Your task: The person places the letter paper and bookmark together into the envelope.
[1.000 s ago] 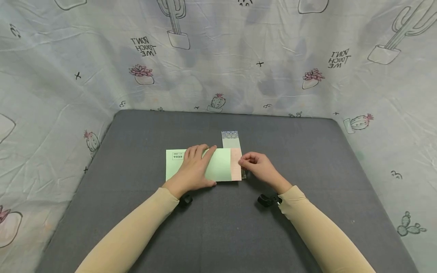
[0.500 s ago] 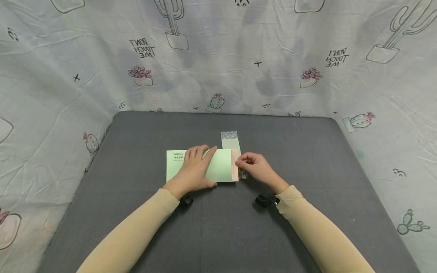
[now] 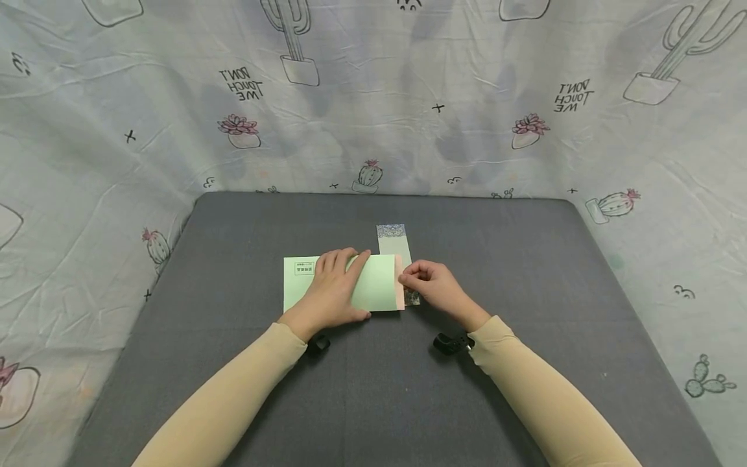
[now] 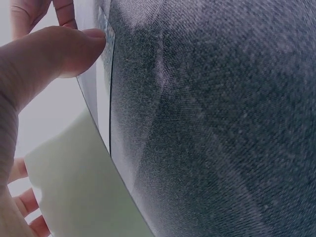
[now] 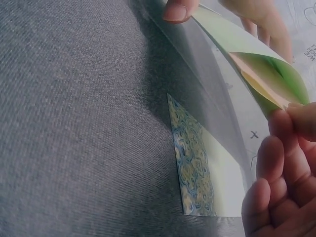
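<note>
Pink paper (image 3: 399,295) sits further inside the green envelope (image 3: 375,285) than a second ago: then a broad pink band stuck out of the right end, now just a narrow strip. Right hand (image 3: 438,285) has shifted left with it, thumb and forefinger pinching the paper's end at the mouth, other fingers curled; right wrist view shows the envelope mouth gaping around the pink. Left hand (image 3: 331,292) unchanged, gripping the envelope across its middle, fingers at far edge, thumb at near edge. Envelope hasn't moved noticeably, lies crosswise mid-table, boxed print (image 3: 304,268) upside down at its far left corner. Pale card (image 3: 394,244) passes under its right part, blue-patterned far end poking out beyond; more of its ornate near end (image 3: 412,298) shows now, beside the pink strip. Black wrist devices (image 3: 318,344) under both wrists, beige sleeves (image 3: 224,395), grey tabletop (image 3: 373,402), cactus-print cloth (image 3: 327,143) behind: same as before.
</note>
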{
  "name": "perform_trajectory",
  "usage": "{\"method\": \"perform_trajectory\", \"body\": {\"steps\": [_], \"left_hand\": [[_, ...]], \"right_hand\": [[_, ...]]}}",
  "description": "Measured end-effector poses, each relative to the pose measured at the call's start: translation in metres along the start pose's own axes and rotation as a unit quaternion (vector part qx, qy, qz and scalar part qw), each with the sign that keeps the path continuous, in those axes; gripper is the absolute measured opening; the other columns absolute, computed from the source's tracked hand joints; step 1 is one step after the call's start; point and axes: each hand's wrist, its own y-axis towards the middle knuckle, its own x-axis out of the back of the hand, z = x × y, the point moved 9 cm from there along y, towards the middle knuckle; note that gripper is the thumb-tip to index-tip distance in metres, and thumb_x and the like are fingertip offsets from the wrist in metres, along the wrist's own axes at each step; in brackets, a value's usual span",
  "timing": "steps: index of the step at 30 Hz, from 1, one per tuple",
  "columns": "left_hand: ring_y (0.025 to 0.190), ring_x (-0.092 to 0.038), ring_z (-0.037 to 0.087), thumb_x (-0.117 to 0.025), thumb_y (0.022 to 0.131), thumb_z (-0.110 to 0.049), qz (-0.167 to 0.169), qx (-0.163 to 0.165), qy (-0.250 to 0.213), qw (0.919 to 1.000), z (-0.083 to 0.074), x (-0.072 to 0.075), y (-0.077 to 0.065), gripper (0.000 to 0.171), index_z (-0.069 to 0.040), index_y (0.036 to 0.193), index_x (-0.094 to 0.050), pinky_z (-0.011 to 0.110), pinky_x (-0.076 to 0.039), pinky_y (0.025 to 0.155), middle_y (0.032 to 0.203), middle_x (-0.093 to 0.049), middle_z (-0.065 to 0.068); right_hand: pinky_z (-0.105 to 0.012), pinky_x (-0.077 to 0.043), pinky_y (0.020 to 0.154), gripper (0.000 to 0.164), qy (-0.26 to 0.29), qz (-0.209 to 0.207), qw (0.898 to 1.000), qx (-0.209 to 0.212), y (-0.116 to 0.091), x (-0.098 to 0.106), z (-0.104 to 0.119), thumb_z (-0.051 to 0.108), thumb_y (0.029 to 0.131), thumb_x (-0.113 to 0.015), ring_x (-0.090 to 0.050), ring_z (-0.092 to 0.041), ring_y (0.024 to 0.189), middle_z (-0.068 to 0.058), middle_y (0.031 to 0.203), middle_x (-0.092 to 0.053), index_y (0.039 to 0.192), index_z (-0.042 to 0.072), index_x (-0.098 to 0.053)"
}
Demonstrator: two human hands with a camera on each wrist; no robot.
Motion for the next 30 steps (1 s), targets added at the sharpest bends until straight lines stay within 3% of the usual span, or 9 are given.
{"method": "perform_trajectory", "body": {"steps": [5, 10, 19, 30], "left_hand": [[0.125, -0.029, 0.034, -0.086, 0.059, -0.053, -0.002, -0.001, -0.002, 1.0000, 0.000, 0.001, 0.001, 0.116, -0.012, 0.151, -0.028, 0.051, -0.015, 0.107, 0.138, -0.032, 0.014], [0.125, -0.029, 0.035, -0.086, 0.059, -0.054, -0.006, -0.005, 0.000, 1.0000, -0.001, 0.000, 0.002, 0.116, -0.012, 0.151, -0.028, 0.051, -0.016, 0.107, 0.138, -0.033, 0.014], [0.125, -0.029, 0.033, -0.085, 0.060, -0.055, 0.002, 0.001, 0.003, 1.0000, -0.001, -0.001, 0.003, 0.116, -0.013, 0.152, -0.027, 0.050, -0.016, 0.107, 0.138, -0.032, 0.012], [0.125, -0.030, 0.034, -0.084, 0.060, -0.055, -0.006, 0.000, 0.000, 1.0000, 0.000, 0.000, 0.003, 0.116, -0.013, 0.152, -0.027, 0.050, -0.017, 0.106, 0.138, -0.033, 0.013]], "right_hand": [[-0.041, -0.051, 0.068, 0.022, -0.009, -0.017, 1.000, 0.003, 0.008, 0.002, -0.020, 0.033, 0.092, -0.067, -0.060, -0.030, 0.078, -0.012, 0.087, -0.068, 0.094, 0.012, -0.070], [-0.030, -0.043, 0.058, 0.021, -0.024, -0.034, 0.999, 0.001, 0.008, 0.004, -0.020, 0.035, 0.090, -0.069, -0.051, -0.021, 0.068, -0.013, 0.085, -0.067, 0.093, 0.015, -0.073], [-0.032, -0.049, 0.067, 0.018, -0.048, -0.069, 0.997, -0.004, 0.008, 0.007, -0.020, 0.032, 0.089, -0.072, -0.058, -0.019, 0.080, 0.000, 0.090, -0.065, 0.092, 0.014, -0.076], [-0.031, -0.049, 0.072, 0.015, -0.034, -0.049, 0.998, 0.026, 0.007, 0.003, -0.014, 0.026, 0.092, -0.068, -0.059, -0.018, 0.085, -0.001, 0.098, -0.062, 0.098, 0.012, -0.073]]}}
